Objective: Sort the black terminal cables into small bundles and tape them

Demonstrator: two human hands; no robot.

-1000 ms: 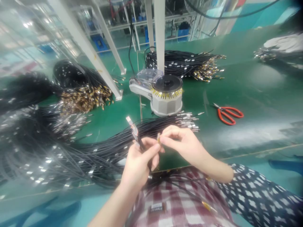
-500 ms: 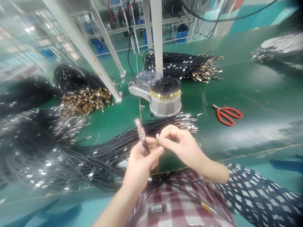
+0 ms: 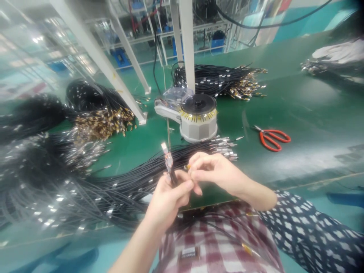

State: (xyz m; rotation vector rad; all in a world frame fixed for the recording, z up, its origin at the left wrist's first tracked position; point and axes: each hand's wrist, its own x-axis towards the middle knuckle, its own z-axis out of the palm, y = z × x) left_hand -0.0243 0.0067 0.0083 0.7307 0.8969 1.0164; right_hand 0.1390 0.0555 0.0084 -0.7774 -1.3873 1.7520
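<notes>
My left hand [image 3: 173, 193] is closed round a small bunch of black cables [image 3: 170, 165], whose silvery connector ends point up and away from me. Close against it, my right hand [image 3: 214, 168] pinches at a small yellow-tipped piece [image 3: 187, 167] near the left fingertips; what exactly lies between those fingers is mostly hidden. Behind both hands lies a long bundle of black cables [image 3: 136, 168], its silvery ends [image 3: 224, 147] just beyond my right hand. More loose cables [image 3: 210, 220] run over my lap.
A white tape dispenser [image 3: 198, 127] with a black disc stands beyond my hands. Red-handled pliers [image 3: 273, 138] lie on the green table [image 3: 295, 110] to the right. Further cable bundles [image 3: 216, 79] sit behind and left [image 3: 102, 123]. White frame posts [image 3: 186, 45] rise from the table.
My right fingers have shifted slightly and a yellow tip now shows beside them, where a pale end showed before. The left hand still holds its bunch in nearly the same place.
</notes>
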